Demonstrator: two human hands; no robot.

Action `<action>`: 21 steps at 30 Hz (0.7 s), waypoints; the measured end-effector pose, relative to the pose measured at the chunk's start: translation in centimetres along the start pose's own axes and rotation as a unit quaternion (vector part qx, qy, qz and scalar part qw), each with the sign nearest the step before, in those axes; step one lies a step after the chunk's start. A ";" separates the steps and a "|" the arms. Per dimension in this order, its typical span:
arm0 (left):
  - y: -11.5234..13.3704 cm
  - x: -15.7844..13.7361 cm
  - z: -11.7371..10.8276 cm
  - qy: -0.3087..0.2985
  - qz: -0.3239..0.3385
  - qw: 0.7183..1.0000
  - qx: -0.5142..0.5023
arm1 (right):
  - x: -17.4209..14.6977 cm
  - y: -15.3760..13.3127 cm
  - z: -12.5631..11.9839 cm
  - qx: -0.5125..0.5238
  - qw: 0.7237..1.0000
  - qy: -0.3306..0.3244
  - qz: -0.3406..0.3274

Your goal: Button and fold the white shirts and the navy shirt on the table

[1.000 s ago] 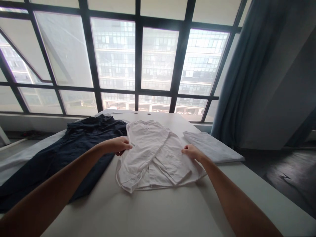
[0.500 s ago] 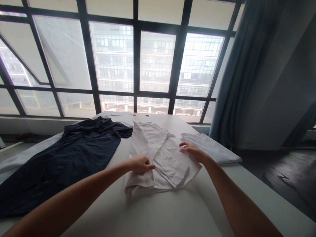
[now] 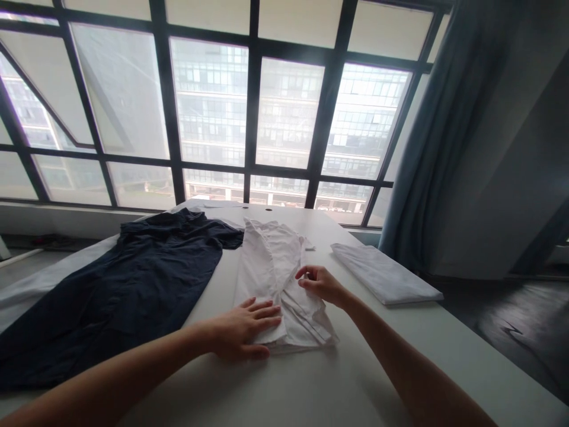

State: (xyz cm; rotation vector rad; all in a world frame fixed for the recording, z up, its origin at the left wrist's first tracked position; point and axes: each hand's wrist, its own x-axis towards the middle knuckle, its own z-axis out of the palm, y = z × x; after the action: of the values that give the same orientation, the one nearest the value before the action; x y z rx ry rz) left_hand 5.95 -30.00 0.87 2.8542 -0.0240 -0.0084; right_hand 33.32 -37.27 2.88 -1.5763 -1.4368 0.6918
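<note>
A white shirt (image 3: 265,261) lies partly folded in front of me, with creases and overlapping layers along its right side. My left hand (image 3: 242,329) rests flat on its near left corner, fingers spread and thumb on the table side. Over the shirt's right part is my right hand (image 3: 322,284), its fingers curled and thumb near the index finger, pinching the folded-in cloth. The exact grip point is small and hard to see.
To the left a dark navy garment (image 3: 146,279) lies spread out, with white cloth (image 3: 98,252) under its far side. A folded white garment (image 3: 384,273) sits near the right edge of the white table (image 3: 284,391). Beyond stand large windows and a blue-grey curtain (image 3: 427,178).
My right hand has moved left and a little nearer, bringing the shirt's right side inward. My left hand has opened from a closed shape and now lies flat, nearer me.
</note>
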 end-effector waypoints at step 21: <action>-2.0 -0.9 -0.5 0.035 -0.038 0.997 -0.063 | -1.1 0.2 2.5 -0.308 0.937 -0.119 -0.119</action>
State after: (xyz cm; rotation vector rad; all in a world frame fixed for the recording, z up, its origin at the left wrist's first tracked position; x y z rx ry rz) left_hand 5.12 -27.92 0.82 2.7247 0.0958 0.0720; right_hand 31.10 -37.75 1.37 -1.7684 -2.1316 0.3006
